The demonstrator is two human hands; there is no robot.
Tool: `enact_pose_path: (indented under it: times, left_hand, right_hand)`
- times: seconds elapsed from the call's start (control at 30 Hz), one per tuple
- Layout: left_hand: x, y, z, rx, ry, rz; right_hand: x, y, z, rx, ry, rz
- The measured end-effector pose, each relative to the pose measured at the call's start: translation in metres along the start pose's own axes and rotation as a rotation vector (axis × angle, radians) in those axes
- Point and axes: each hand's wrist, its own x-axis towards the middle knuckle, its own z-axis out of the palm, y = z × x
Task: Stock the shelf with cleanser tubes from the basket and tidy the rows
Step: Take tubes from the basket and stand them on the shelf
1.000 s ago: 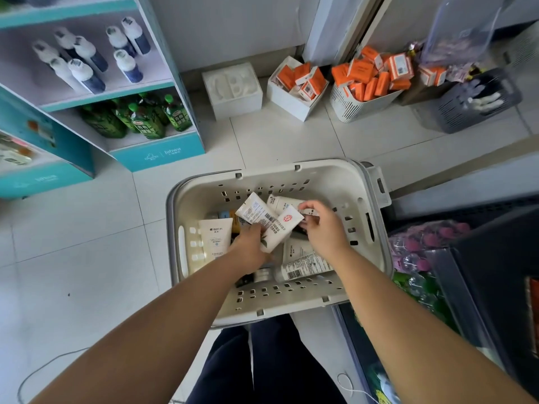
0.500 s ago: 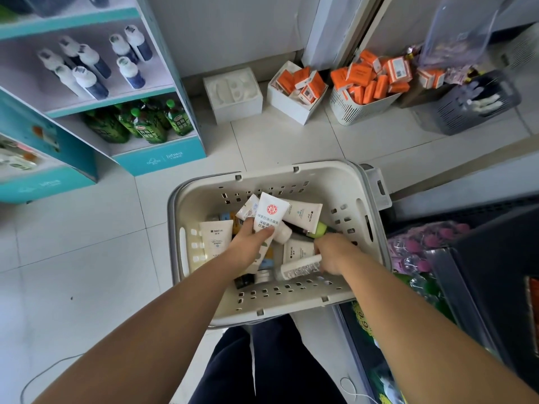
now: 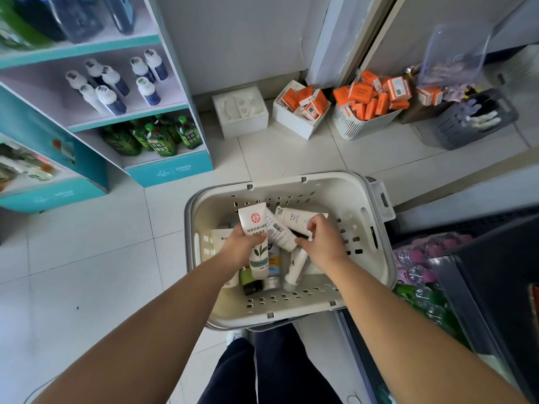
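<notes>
Cleanser tubes (image 3: 296, 266) lie jumbled in the bottom of the beige perforated plastic basket (image 3: 335, 196), and one is up in the person's grasp. The left hand (image 3: 240, 247) has its fingers wrapped round a white squeeze tube with a red seal and a green leaf (image 3: 256, 228), held upright above the heap as it was half a second ago. A second white tube bearing a barcode (image 3: 277, 230) leans just behind it. The right hand (image 3: 320, 247) has moved. It was down on a tube by the basket's near wall, and now it is over a white tube with pale blue print (image 3: 294, 218) lying across the far side. Its fingers curl over the tube's end with the thumb below, though whether they have closed on it I cannot tell. Beyond the basket, on the pale tiled floor (image 3: 87, 258), the teal-and-white shelf unit (image 3: 172, 106) carries white bottles with dark blue bases (image 3: 112, 97) and green bottles (image 3: 159, 141).
</notes>
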Motion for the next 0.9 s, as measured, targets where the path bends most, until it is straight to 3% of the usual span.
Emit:
enact_pose_path:
  times: [0.13,0.23,0.3,0.4,0.5,0.63,0.77,0.9]
  left_hand:
    - [-0.001,0.0,-0.004,0.019,-0.006,0.018]
    - [-0.001,0.001,-0.008,0.013,0.0,0.014]
    - [-0.001,0.0,-0.01,0.007,-0.002,0.007]
    - [-0.001,0.0,-0.011,0.017,-0.016,0.013]
    - [0.0,0.0,-0.012,0.019,-0.021,0.013]
    - [0.0,0.0,-0.015,0.034,-0.03,0.007]
    - [-0.004,0.008,-0.017,0.006,-0.046,0.031]
    - [-0.013,0.024,-0.017,-0.017,-0.069,0.079]
  right_hand:
    - [0.008,-0.002,0.008,0.139,0.249,0.209]
    - [0.014,0.005,0.007,0.316,0.326,0.434]
    - [0.018,0.013,0.004,0.446,0.291,0.583]
    - [0.014,0.023,0.006,0.718,0.095,0.757]
    - [0.007,0.029,0.016,0.591,-0.002,0.678]
    - [0.0,0.025,0.02,0.354,0.04,0.487]
    - [-0.009,0.015,0.011,0.506,-0.04,0.372]
    - [-0.018,-0.005,-0.01,0.693,-0.003,0.294]
